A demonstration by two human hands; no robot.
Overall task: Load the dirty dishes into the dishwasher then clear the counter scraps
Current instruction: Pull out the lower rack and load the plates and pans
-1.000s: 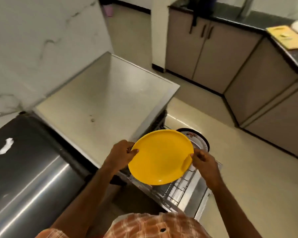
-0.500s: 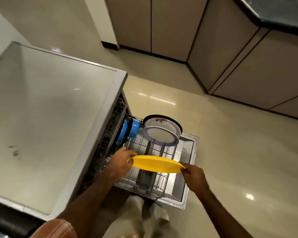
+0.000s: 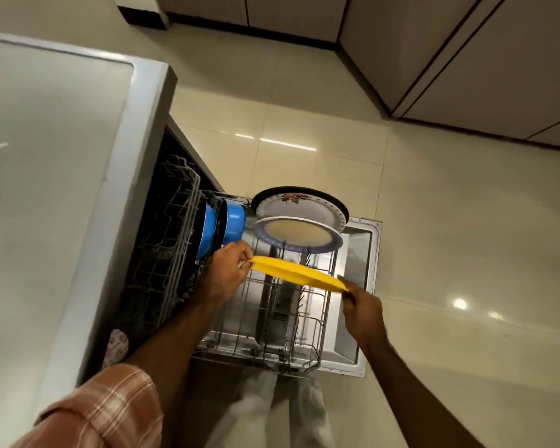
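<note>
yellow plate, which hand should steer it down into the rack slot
Probably the left hand: it grips the yellow plate at the rack's inner side, while the right hand holds the outer edge.

Glossy cream floor tiles (image 3: 450,221) catch ceiling-light glare at right. Taupe cabinet doors (image 3: 466,53) w/ dark toe-kick run along the top edge. Plaid sleeve (image 3: 110,412) and pale trouser legs (image 3: 272,412) fill the bottom edge.
</note>
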